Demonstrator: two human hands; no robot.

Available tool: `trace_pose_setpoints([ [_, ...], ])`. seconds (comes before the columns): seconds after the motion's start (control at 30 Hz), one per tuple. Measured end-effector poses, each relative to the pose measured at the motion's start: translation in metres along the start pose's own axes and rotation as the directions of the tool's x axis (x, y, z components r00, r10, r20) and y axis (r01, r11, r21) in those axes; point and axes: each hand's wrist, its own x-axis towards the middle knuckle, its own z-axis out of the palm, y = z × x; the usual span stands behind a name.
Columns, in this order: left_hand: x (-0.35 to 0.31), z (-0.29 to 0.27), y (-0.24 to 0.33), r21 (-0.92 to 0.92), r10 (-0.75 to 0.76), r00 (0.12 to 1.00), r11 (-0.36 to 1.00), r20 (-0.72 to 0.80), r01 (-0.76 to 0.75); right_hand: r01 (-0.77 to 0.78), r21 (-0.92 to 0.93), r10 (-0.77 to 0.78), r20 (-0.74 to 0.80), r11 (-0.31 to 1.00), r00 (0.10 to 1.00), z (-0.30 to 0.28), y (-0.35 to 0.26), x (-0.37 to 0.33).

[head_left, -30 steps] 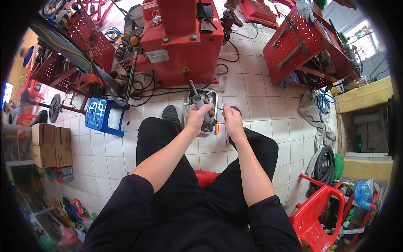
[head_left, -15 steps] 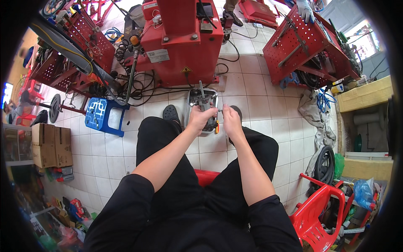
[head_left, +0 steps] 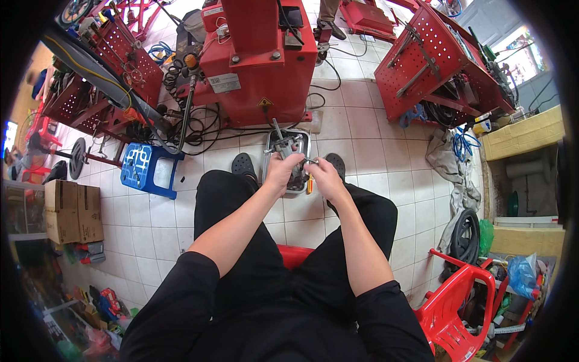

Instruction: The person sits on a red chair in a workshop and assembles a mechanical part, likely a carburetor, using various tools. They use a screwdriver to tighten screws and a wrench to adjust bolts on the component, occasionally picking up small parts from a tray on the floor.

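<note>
My left hand is wrapped round a grey metal part with a long shaft that points away from me. It hangs over a metal tray on the tiled floor between my feet. Close beside it, my right hand pinches a small, dark, bolt-like metal piece against the part's near side. My fingers partly cover both pieces, so I cannot tell whether the small one is threaded in. A yellow-orange handle sticks out at the tray's right edge. Other dark pieces in the tray are mostly hidden.
A red machine base stands just beyond the tray, with black cables round it. A blue stool is to the left. Red tool carts stand far right and far left. A red chair is at the near right.
The metal part has tilted, its shaft now leaning left. My right hand has rolled over, showing more of its back and the small metal piece. A gloved hand at the far right cart has left view.
</note>
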Motion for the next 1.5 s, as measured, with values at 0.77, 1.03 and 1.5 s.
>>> trace_pose_setpoints([
  [0.77,-0.002,0.001,-0.001,0.106,0.131,0.989,0.985,0.06,-0.137,0.044,-0.2,-0.042,0.015,0.979,0.999,-0.009,0.006,0.003],
  [1.03,-0.005,0.004,0.008,0.083,0.089,0.996,0.992,0.031,-0.091,0.019,-0.259,-0.011,0.033,0.966,0.999,-0.007,0.008,0.002],
  [1.5,-0.005,0.001,0.007,0.09,0.114,0.993,0.989,0.036,-0.117,0.079,-0.427,-0.057,0.065,0.901,0.996,-0.004,-0.004,-0.008],
])
